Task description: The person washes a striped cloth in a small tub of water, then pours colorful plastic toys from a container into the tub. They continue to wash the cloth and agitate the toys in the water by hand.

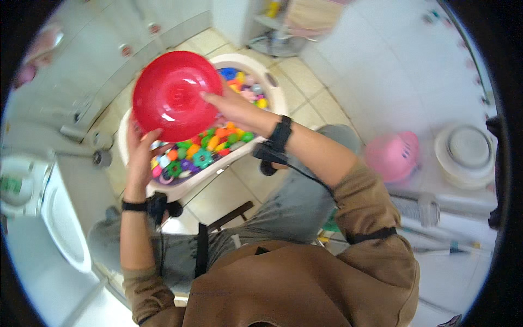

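Observation:
A glossy red plastic basin (175, 92) is held up in both hands, its round face turned towards me. My left hand (141, 149) grips its lower left rim, the thumb along the edge. At the right side, my right hand (231, 104) holds it with the thumb over the surface; its other fingers are mostly hidden behind. Below the basin stands a cream plastic tub (192, 186) on the floor. Many small colourful plastic toys (212, 143) fill the tub, among them a teal flower-shaped piece (202, 158). The basin covers part of the tub and toys.
A corner shelf rack (273, 45) with a hanging cloth (312, 18) stands beyond the tub. To the right are a pink plastic vessel (393, 156) and white round basins (466, 153). A white curved-rimmed fixture (67, 229) is on the left. Tiled walls close in around.

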Demonstrator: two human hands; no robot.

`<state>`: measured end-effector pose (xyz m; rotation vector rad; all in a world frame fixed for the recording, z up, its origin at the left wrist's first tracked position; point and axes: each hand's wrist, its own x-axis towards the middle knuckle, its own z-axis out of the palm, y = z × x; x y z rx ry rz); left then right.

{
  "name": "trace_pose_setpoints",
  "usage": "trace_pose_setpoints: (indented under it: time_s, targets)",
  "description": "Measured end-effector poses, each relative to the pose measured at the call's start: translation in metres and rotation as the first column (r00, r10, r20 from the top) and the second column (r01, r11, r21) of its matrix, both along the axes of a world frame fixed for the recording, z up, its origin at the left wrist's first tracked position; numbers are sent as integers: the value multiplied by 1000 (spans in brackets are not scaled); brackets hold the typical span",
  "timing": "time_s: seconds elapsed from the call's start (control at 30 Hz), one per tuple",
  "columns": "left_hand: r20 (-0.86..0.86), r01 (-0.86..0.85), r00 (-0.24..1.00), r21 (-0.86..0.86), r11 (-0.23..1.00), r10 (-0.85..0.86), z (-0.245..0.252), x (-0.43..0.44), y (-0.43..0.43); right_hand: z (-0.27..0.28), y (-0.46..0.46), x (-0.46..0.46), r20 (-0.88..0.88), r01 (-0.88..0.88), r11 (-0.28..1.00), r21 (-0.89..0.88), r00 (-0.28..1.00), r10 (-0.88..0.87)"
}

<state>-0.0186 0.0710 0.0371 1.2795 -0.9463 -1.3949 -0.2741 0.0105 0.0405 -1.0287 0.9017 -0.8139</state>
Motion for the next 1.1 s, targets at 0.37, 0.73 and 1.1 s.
trace_pose_setpoints:
  time_s: [0.37,0.73,1.1]
  targets:
    - [61,329,944,-97,939,-325,2,3,-7,68,-48,-198,-118,274,955,-115,951,-287]
    - [167,162,959,344,925,-231,-71,45,11,-197,-11,-374,-25,791,582,188,596,-803]
    - [251,111,943,387,915,-221,-73,27,-6,-351,-14,-378,-84,894,338,293,377,-923]
